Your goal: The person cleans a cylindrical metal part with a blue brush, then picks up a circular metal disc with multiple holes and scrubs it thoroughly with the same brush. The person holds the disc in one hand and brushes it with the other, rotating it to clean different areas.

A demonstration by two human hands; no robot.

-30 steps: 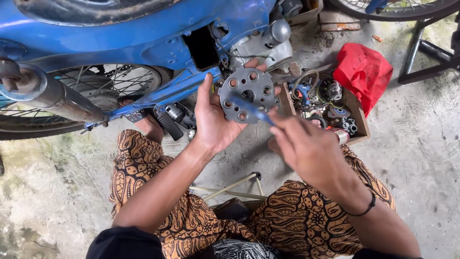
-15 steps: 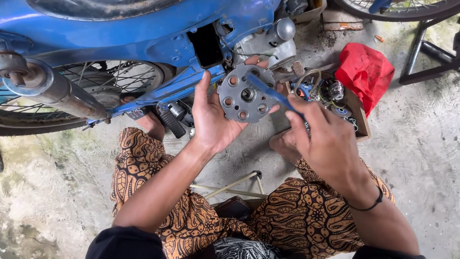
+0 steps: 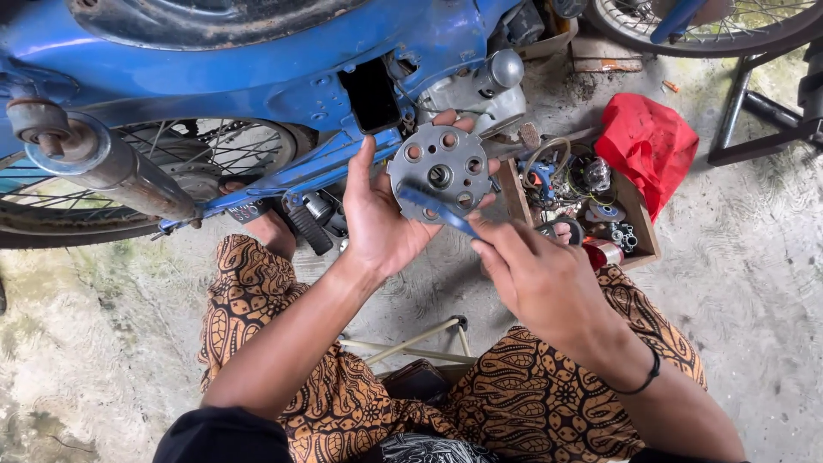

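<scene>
Two hands meet over one part from where I watch: nearest me, my right hand (image 3: 549,279) pinches the near end of a slim blue-handled tool (image 3: 437,210) between thumb and forefingers, its far end laid across the face of the part. Just beyond and to the left of that pinch, my left hand (image 3: 381,214) cups a round grey metal disc with a ring of holes and a central hub (image 3: 441,171), thumb spread up along its left edge, fingertips curled round the far rim, palm behind it. The disc is held up in the air, clear of the ground. I judge it stiff and fairly heavy for its size, probably greasy, so the rim gives the surest hold, with the holes as a second purchase; it looks unlikely to break, but could slip from oily fingers. To the right of the grip sits a shallow wooden tray of small parts and wires (image 3: 639,219), a crumpled red cloth (image 3: 647,146) at its far side. Beyond the disc stands the blue motorcycle frame (image 3: 283,60), with its spoked wheel (image 3: 197,159) and dull metal exhaust pipe (image 3: 111,167) off to the far left.
</scene>
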